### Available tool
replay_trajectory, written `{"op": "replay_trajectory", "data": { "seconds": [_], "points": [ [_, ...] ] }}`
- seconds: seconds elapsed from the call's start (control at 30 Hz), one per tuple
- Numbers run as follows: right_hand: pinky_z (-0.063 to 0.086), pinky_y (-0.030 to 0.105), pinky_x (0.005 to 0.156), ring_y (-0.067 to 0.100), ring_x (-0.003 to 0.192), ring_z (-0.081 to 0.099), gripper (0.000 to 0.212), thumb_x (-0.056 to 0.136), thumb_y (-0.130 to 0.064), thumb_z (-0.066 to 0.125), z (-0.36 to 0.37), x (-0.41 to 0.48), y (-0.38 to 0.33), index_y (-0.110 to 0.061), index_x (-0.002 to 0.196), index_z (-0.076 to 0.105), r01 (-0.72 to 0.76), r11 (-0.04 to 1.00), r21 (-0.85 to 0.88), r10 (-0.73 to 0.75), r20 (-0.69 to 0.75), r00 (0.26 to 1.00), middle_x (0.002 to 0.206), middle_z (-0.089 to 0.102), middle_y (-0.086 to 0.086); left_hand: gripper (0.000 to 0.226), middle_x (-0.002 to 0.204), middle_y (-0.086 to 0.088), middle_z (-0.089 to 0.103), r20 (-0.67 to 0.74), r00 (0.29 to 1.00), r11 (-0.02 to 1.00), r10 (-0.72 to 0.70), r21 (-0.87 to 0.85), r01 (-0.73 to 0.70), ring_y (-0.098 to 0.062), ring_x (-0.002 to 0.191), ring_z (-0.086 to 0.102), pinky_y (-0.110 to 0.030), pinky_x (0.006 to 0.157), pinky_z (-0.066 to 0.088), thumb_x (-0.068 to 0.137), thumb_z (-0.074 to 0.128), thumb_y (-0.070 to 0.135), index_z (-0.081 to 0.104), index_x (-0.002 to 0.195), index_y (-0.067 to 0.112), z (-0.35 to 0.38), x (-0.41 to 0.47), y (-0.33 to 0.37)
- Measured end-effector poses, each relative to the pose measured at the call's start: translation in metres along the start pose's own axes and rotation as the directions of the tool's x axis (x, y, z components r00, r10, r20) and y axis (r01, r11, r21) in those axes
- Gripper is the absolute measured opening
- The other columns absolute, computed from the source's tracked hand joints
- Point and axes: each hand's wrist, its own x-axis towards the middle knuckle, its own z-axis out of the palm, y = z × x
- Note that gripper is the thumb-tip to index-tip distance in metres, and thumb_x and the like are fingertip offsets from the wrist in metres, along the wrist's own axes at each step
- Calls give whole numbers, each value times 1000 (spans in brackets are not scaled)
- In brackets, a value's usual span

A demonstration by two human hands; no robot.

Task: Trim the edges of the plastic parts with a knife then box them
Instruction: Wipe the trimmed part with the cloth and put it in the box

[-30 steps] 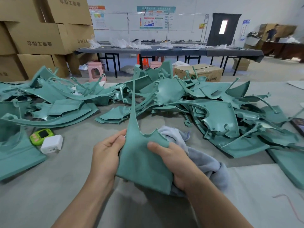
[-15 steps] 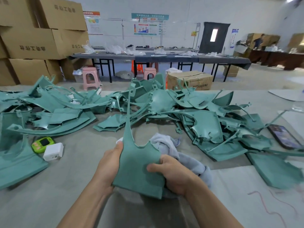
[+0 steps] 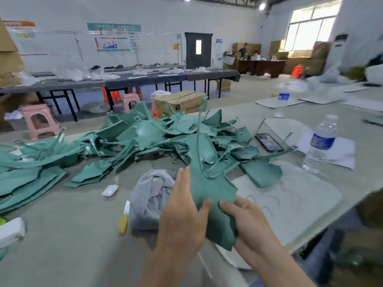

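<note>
I hold one teal plastic part (image 3: 213, 189) upright in front of me, its thin spike pointing up. My left hand (image 3: 182, 212) lies along its left edge, fingers extended and thumb pressed on the face. My right hand (image 3: 248, 222) grips its lower right edge with thumb on top. A yellow-handled knife (image 3: 124, 220) lies on the table left of a grey cloth (image 3: 149, 195). A large heap of teal parts (image 3: 145, 139) covers the table behind.
A phone (image 3: 269, 142) and two water bottles (image 3: 320, 141) stand to the right, near a white mat (image 3: 290, 195). A white block (image 3: 11, 232) sits at the left edge. A cardboard box (image 3: 178, 103) and pink stools (image 3: 39, 120) stand beyond the table.
My view has swung right. The part has moved right and off the cloth, which now lies on the table to its left. The knife has come into view.
</note>
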Motion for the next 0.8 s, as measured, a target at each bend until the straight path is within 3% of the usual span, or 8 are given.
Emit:
{"op": "replay_trajectory", "data": {
  "seconds": [0.1, 0.17, 0.23, 0.33, 0.47, 0.57, 0.67, 0.8],
  "points": [
    [60, 36, 80, 26, 95, 74, 22, 90, -10, 67, -22, -23, -1, -1, 106, 79, 8, 964, 266, 31, -142, 989, 104, 77, 16, 58, 150, -14, 52, 140, 947, 897, 289, 306, -319, -27, 140, 49, -43, 118, 34, 89, 46, 27, 57, 141, 6, 42, -37, 58],
    [53, 39, 100, 28, 110, 71, 47, 79, -19, 73, -46, -33, -3, 1, 122, 72, -10, 906, 424, 91, -172, 981, 117, 74, 15, 54, 140, -11, 61, 240, 903, 878, 356, 243, -411, -23, 131, 59, -41, 113, 42, 86, 41, 20, 67, 132, 6, 57, -55, 80],
    [53, 46, 98, 34, 112, 69, 46, 88, -22, 67, -77, -48, -8, 1, 128, 66, 21, 881, 472, 114, -256, 960, 119, 73, 18, 42, 132, 10, 67, 420, 807, 886, 415, 15, -463, -13, 121, 61, -37, 109, 45, 97, 43, 21, 68, 129, 30, 62, -70, 87],
    [57, 52, 94, 38, 116, 68, 39, 107, -24, 44, -136, -77, -15, -1, 136, 59, 126, 865, 485, 83, -386, 919, 125, 69, 23, 27, 71, 16, 68, 538, 769, 938, 345, -213, -272, -3, 67, 60, -36, 70, 52, 87, 42, 46, 67, 81, 37, 61, -96, 87],
    [65, 41, 65, 29, 95, 76, 31, 106, -22, 49, -221, -138, -16, -4, 126, 66, 255, 863, 436, 56, -585, 809, 116, 75, 17, 30, 68, 28, 69, 470, 827, 925, 310, -351, -147, 5, 69, 67, -27, 71, 52, 83, 42, 50, 70, 87, 40, 86, -119, 103],
    [63, 41, 65, 29, 90, 77, 23, 103, -22, 58, -265, -188, 2, -10, 119, 69, 252, 886, 389, 131, -731, 670, 110, 77, 12, 29, 73, 25, 72, 506, 796, 905, 332, -408, -118, 0, 63, 67, -22, 58, 49, 96, 55, 38, 76, 79, 28, 119, -131, 115],
    [59, 42, 69, 31, 89, 75, 21, 102, -21, 60, -304, -241, 40, -9, 118, 68, 218, 877, 429, 268, -812, 519, 104, 78, 13, 23, 81, 25, 74, 646, 678, 892, 352, -450, -35, 3, 79, 71, -16, 67, 55, 98, 63, 22, 77, 87, 37, 160, -150, 129],
    [57, 50, 77, 39, 102, 69, 28, 100, -11, 59, -335, -300, 96, -4, 128, 63, 214, 817, 535, 452, -825, 339, 113, 73, 22, 25, 97, 41, 65, 881, 377, 930, 285, -349, 114, 21, 100, 59, -2, 75, 44, 98, 63, 28, 69, 107, 51, 218, -186, 158]
  ]
}}
